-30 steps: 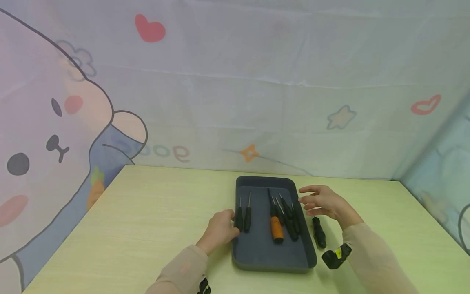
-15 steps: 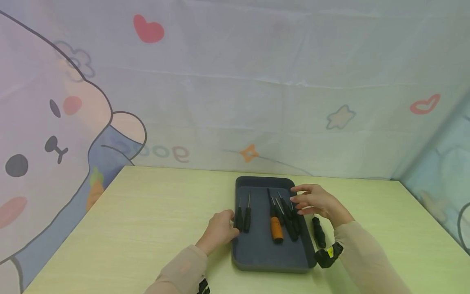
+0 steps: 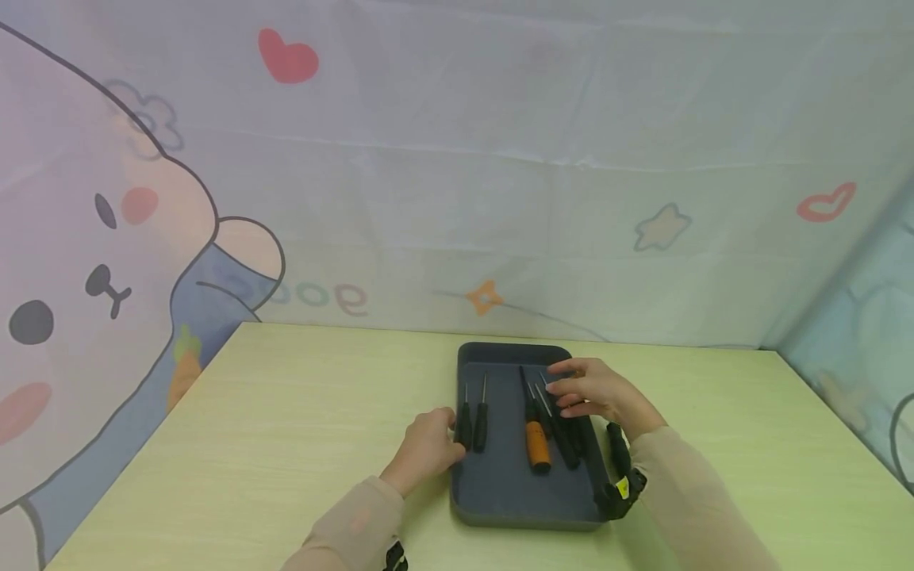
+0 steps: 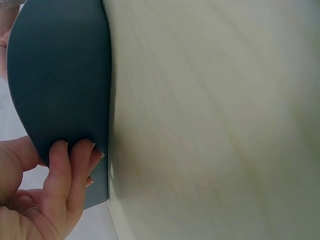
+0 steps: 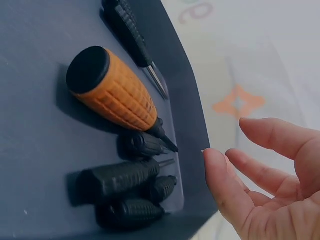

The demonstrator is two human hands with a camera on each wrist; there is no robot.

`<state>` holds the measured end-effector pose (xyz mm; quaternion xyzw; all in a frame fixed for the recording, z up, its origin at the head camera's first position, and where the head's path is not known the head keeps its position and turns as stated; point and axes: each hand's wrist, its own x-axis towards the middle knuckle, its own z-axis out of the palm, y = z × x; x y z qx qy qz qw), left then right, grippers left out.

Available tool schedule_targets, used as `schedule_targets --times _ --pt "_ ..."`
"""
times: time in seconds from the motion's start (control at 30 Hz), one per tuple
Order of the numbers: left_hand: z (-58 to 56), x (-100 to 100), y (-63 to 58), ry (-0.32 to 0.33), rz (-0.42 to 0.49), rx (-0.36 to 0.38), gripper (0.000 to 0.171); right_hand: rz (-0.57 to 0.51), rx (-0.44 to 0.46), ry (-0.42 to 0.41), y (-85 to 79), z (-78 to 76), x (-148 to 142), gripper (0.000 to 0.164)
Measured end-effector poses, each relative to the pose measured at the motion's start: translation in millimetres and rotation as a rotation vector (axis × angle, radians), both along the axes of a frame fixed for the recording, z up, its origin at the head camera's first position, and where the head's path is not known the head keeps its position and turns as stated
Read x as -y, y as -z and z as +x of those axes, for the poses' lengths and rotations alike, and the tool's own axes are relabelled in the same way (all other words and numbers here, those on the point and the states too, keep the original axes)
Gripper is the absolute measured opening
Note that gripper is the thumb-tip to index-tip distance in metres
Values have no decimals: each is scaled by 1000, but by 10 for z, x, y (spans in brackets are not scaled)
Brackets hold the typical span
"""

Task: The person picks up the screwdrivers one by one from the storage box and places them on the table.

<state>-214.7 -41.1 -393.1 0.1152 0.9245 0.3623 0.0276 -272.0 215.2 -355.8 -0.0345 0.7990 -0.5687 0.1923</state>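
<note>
A dark grey tray (image 3: 500,500) lies on the table with several screwdrivers in it. My left hand (image 3: 423,448) pinches the tray's left wall; in the left wrist view its fingertips (image 4: 82,155) press the outer side and the thumb goes over the rim. My right hand (image 3: 600,392) hovers over the tray's right side, fingers spread and holding nothing. Below it lies a cluster of black-handled screwdrivers (image 5: 122,182), next to one with an orange handle (image 3: 538,446). Two slim black screwdrivers (image 3: 481,428) lie along the left side.
Right of the tray, a black-handled screwdriver (image 3: 618,448) lies on the light wooden table (image 3: 321,396), partly hidden by the right wrist. A printed cloth (image 3: 443,159) hangs behind the table. A dark cable (image 3: 901,444) shows at the far right.
My right hand has moved left, from beside the tray's right rim to over the screwdrivers. The left hand keeps its hold, and the tray has stayed put.
</note>
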Motion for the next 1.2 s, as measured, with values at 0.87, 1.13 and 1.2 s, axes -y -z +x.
schedule_targets --times 0.87,1.13,1.2 --pt "15 -10 -11 7 5 4 21 -31 10 6 176 -86 329 54" --pt "10 -12 -20 -1 2 -10 20 -46 10 11 223 -91 437 52" --pt "6 -14 -14 -4 2 -9 20 -47 15 17 233 -94 456 51"
